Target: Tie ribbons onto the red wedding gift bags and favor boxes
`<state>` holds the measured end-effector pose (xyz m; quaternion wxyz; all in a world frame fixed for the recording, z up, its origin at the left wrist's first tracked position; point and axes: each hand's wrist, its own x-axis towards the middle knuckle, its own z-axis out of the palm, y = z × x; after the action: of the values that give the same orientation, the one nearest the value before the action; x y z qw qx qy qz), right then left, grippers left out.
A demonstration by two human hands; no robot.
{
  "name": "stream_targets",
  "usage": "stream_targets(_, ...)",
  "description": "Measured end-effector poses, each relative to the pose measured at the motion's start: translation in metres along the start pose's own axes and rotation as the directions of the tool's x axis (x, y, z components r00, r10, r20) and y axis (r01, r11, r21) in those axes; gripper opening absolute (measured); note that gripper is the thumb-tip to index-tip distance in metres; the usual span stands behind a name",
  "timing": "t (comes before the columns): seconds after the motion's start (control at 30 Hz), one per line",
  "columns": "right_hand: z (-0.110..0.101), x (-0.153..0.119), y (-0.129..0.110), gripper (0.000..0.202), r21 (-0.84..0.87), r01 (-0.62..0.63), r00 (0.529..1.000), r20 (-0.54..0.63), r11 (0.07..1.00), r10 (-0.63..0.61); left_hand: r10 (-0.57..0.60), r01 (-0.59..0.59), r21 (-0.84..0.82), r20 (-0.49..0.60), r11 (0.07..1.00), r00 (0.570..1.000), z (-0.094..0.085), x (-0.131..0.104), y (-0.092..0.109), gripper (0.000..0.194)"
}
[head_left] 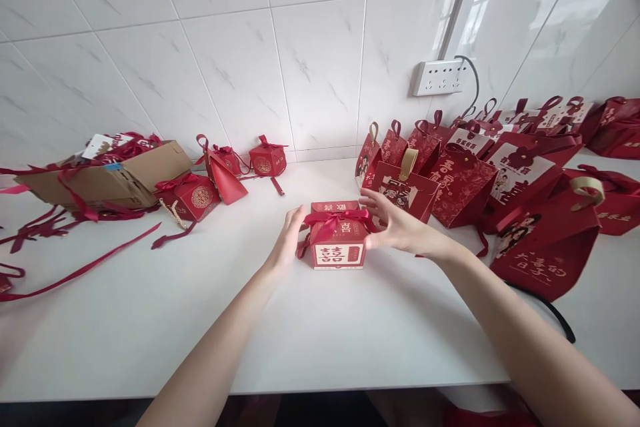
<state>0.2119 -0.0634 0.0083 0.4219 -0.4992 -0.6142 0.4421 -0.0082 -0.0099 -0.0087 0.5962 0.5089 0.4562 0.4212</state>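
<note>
A small red gift box [337,250] with a cream front panel and a double-happiness character stands upright on the white table [300,333]. A red ribbon [330,223] is tied in a bow across its top, with loops at both sides. My left hand [289,240] is upright close beside the box's left side, fingers stretched out. On the other side, my right hand [395,223] has its thumb at the box's front right edge and its fingers spread behind. Whether either palm touches the box cannot be told.
Many red gift bags [463,180] with handle loops crowd the right. At left are a cardboard carton [130,180] full of ribbons, red boxes [197,197] and a loose ribbon [100,273]. A power strip [440,78] is on the tiled wall; a black cable [555,313] lies at right.
</note>
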Motion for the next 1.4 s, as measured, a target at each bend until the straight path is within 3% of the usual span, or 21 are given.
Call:
stream_targets(0.07, 0.004, -0.002, 0.001, 0.120, -0.100, 0.007, 0.998, 0.061, 0.995, -0.001, 0.005, -0.005, 0.003, 0.046, 1.000, 0.999, 0.002, -0.002, 0.001, 0.057)
stream_targets(0.13, 0.010, -0.002, 0.003, 0.116, -0.218, 0.051, 0.999, 0.021, 0.975, -0.048, 0.014, -0.015, 0.008, 0.099, 1.000, 0.995, 0.004, -0.005, 0.004, 0.054)
stream_targets(0.2, 0.016, -0.001, 0.004, 0.111, -0.298, 0.157, 0.985, -0.019, 0.941, -0.171, 0.085, -0.088, 0.009, 0.147, 0.996, 0.985, 0.005, -0.008, 0.005, 0.054)
stream_targets(0.33, 0.020, 0.000, 0.007, 0.104, -0.422, 0.415, 0.883, -0.027, 0.806, -0.469, 0.339, -0.342, -0.024, 0.228, 0.939, 0.913, 0.003, -0.011, 0.004, 0.062)
stream_targets(0.43, 0.020, 0.000, 0.008, 0.099, -0.459, 0.469, 0.856, 0.023, 0.755, -0.517, 0.364, -0.374, 0.041, 0.161, 0.926, 0.918, 0.004, -0.011, 0.001, 0.071)
stream_targets(0.53, 0.021, 0.000, 0.010, 0.094, -0.439, 0.461, 0.874, 0.075, 0.771, -0.480, 0.321, -0.326, 0.166, 0.057, 0.931, 0.945, 0.008, -0.013, 0.000, 0.082)
stream_targets(0.63, 0.019, -0.001, 0.009, 0.094, -0.372, 0.423, 0.902, 0.086, 0.827, -0.423, 0.288, -0.289, 0.176, 0.030, 0.941, 0.957, 0.013, -0.014, 0.001, 0.079)
stream_targets(0.77, 0.009, -0.005, -0.002, 0.103, -0.255, 0.267, 0.960, 0.151, 0.929, -0.234, 0.289, -0.287, 0.155, 0.014, 0.945, 0.957, 0.015, -0.013, 0.001, 0.074)
stream_targets(0.83, 0.003, -0.007, -0.010, 0.085, -0.217, 0.148, 0.981, 0.158, 0.965, -0.115, 0.305, -0.301, 0.168, 0.000, 0.939, 0.952, 0.014, -0.011, 0.000, 0.074)
stream_targets(0.9, -0.002, -0.008, -0.015, 0.052, -0.207, 0.053, 0.994, 0.103, 0.977, -0.032, 0.314, -0.307, 0.163, -0.015, 0.938, 0.949, 0.012, -0.009, -0.001, 0.072)
stream_targets(1.0, -0.004, -0.006, -0.016, 0.048, -0.211, -0.007, 1.000, 0.025, 0.978, 0.013, 0.294, -0.290, 0.125, -0.012, 0.949, 0.956, 0.010, -0.007, 0.000, 0.070)
stream_targets(1.13, -0.004, -0.003, -0.009, 0.054, -0.175, -0.019, 0.999, 0.038, 0.984, 0.026, 0.282, -0.286, 0.142, 0.043, 0.948, 0.958, 0.008, -0.006, 0.004, 0.067)
stream_targets(1.4, 0.004, 0.001, -0.003, 0.047, -0.087, -0.145, 0.970, 0.186, 0.986, 0.159, 0.251, -0.259, 0.182, 0.068, 0.949, 0.966, 0.005, -0.005, 0.009, 0.070)
